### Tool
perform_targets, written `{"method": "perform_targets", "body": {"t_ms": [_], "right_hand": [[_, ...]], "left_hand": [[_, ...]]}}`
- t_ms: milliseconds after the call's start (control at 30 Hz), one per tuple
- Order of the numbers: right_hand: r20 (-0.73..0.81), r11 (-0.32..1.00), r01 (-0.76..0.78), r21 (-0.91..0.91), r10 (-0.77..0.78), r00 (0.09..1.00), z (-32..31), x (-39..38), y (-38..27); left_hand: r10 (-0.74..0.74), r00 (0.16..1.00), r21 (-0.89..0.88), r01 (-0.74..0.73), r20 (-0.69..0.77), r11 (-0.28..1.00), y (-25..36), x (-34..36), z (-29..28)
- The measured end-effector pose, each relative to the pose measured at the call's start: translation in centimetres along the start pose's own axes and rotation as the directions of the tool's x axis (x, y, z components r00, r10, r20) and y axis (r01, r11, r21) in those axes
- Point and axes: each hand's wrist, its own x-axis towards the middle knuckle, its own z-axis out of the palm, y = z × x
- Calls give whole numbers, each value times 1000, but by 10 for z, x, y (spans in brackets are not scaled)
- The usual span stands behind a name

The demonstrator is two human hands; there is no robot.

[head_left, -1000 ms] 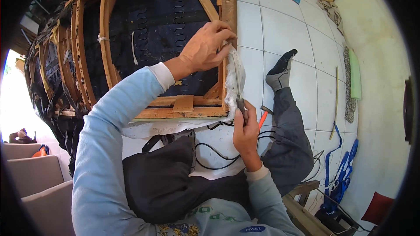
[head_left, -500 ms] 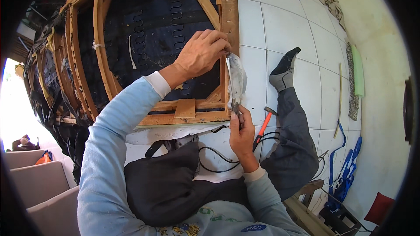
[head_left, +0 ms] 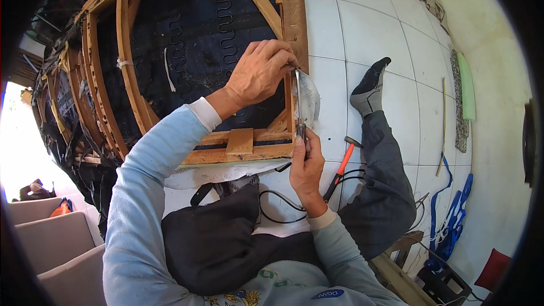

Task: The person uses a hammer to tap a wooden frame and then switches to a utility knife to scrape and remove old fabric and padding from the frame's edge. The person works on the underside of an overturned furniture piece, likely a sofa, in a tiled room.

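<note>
My right hand (head_left: pixel 307 164) is wrapped round the dark handle of a screwdriver (head_left: pixel 298 97), whose long metal shaft points away from me along the edge of a wooden furniture frame (head_left: pixel 266 151). The tip ends close to the fingers of my left hand (head_left: pixel 263 71). Those left fingers are pinched together at the brown-covered side rail (head_left: pixel 296 17), over the top of a loose whitish piece of covering (head_left: pixel 309 102). What they grip is hidden behind the fingers. Dark cloth with zigzag springs (head_left: pixel 225 28) fills the frame's inside.
An orange-handled hammer (head_left: pixel 344 161) lies on the white tiles beside my right leg (head_left: pixel 377 164). Black cable (head_left: pixel 277 195) loops between my legs. Blue straps (head_left: pixel 453 221) and a green foam strip (head_left: pixel 466 85) are by the right wall. Beige cushioned panels (head_left: pixel 54 238) stand at the left.
My right hand and the screwdriver have shifted slightly left and away from me, with the shaft nearer the rail. The left hand keeps its place at the rail.
</note>
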Motion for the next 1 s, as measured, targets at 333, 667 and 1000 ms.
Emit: {"method": "perform_targets", "body": {"t_ms": [333,667,1000], "right_hand": [[-127,992,111,-58,-117,985,41,9,1],[-41,894,342,-287,-369,929,-10,51,14],[264,738,587,-333,-525,809,-84,139,-13]], "left_hand": [[-8,1000,7,8,-29,1000,0,-5,5],[1,1000,48,-1,-3,999,-1,-16,7],[-134,991,-81,136,23,987,21,-17,16]]}}
